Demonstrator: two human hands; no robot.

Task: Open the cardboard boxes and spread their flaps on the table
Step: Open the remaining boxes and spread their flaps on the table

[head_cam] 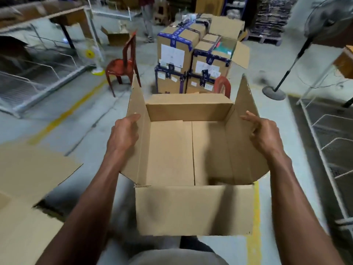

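So we're looking down into an open cardboard box sitting right in front of us, held up between both arms over the grey floor rather than on any table we can make out. All four top flaps are standing open: the near flap is folding down toward us, the far flap is leaning back, and the two side flaps are sticking up and outward. Our left hand is resting against the outside of the left flap with fingers loosely extended, not clamping anything. Our right hand is hovering just by the right flap, fingers relaxed and a bit spread, and we can't tell if it's actually touching. Off to the left, flat cardboard sheets are lying around. Further back, a stack of taped boxes is sitting beside a red plastic chair, and a pedestal fan is standing on the right.
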